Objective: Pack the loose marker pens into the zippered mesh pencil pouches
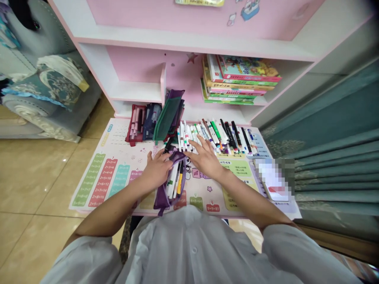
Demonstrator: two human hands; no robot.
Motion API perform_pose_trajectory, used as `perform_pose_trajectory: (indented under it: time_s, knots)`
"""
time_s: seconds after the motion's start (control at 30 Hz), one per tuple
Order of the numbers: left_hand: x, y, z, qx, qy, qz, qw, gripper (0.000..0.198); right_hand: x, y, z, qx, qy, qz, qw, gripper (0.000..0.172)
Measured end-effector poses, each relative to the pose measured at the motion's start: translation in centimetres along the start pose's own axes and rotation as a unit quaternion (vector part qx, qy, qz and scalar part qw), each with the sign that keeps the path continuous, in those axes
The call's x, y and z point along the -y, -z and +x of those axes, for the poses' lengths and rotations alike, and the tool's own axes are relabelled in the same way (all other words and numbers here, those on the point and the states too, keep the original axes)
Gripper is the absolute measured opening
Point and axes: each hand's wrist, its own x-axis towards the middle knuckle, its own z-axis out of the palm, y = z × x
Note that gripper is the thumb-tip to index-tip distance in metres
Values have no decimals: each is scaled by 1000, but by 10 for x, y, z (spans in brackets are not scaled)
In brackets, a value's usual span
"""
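Note:
A purple mesh pencil pouch (161, 197) lies at the table's near edge, its opening spread and several markers (176, 179) inside. My left hand (156, 169) grips the pouch's left edge near its far end, fingers curled over the rim. A dark pen (168, 145) shows just beyond those fingertips. My right hand (207, 157) has its fingers apart, with fingertips at the near ends of a long row of loose markers (217, 136). Its thumb or lowest finger reaches the pouch's far right rim; whether it presses on the rim I cannot tell.
Behind my left hand stand a green mesh pouch (168, 116), a dark blue pouch (152, 120) and a red pouch (136, 122) holding pink pens. Stacked books (237, 85) fill the shelf's right side. A phone (272, 179) lies at the table's right edge, near a curtain (334, 150).

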Motion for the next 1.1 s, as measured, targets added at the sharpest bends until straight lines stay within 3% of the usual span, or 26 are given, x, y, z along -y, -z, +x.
perform_pose_trajectory:
  time_s: [0.3, 0.53, 0.67, 0.87, 1.0, 1.1]
  knots:
    - [4, 0, 3, 6, -20, -34, 999, 28, -6, -17, 2, 4, -2, 52, 999, 26]
    - [7, 8, 4, 2, -1, -18, 1000, 26, -5, -11, -1, 0, 20, 109, 994, 24]
    - [12, 15, 5, -50, 37, -25, 998, 21, -7, -2, -10, -31, 27, 155, 987, 23]
    - [22, 18, 1, -163, 78, -35, 983, 19, -9, -2, -23, -63, -21, 214, 975, 27]
    - [15, 15, 0, -233, 55, -61, 969, 19, -10, -8, -27, -111, -58, 234, 964, 26]
    - [2, 8, 1, -254, 24, -63, 965, 22, -7, -11, -29, -123, -69, 242, 960, 24]
